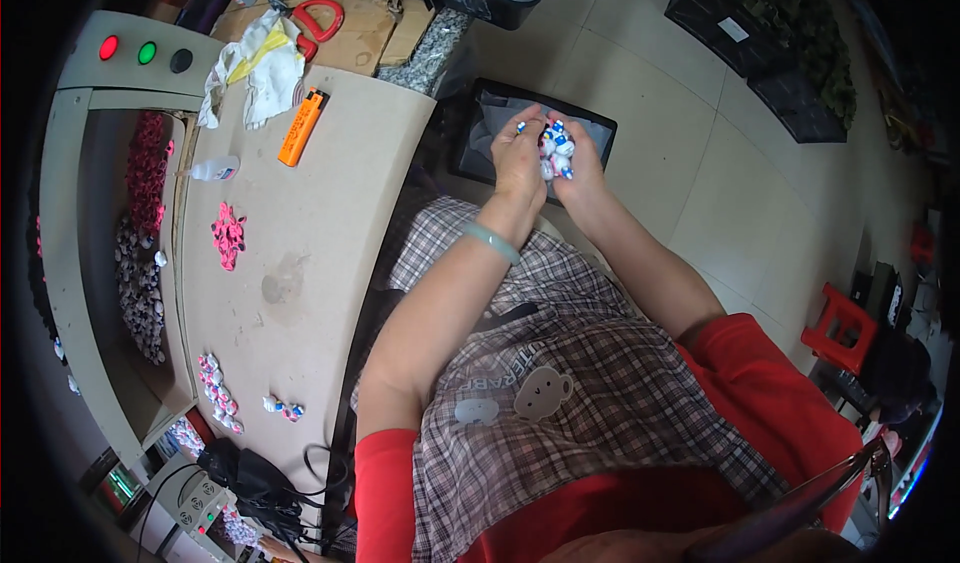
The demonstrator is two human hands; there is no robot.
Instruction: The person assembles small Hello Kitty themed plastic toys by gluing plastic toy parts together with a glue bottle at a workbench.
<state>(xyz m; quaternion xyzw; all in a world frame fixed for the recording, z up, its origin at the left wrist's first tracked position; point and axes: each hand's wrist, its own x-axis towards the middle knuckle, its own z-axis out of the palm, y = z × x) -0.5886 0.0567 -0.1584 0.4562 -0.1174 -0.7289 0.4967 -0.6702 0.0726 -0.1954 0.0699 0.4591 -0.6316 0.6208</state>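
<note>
Cupped together, my left hand point(516, 163) and my right hand point(584, 171) hold a handful of small white figurine-like pieces point(556, 145) with blue and pink parts. The fingers of both hands curl around the pile, and their exact shape is too small to make out. Beneath or behind my hands, a black bin point(466, 153) lined with dark grey sheeting stands near the floor. Whether my hands touch it I cannot tell. A pale green bangle circles my left wrist.
On the beige worktop point(330, 178) at left are an orange lighter or cutter point(303, 128), a small glue bottle point(214, 169), pink pieces point(228, 235), a row of white-pink pieces point(220, 395), red-handled scissors point(320, 21) and a cloth. A lit machine point(128, 53) borders it. Black crates point(735, 31) stand far right.
</note>
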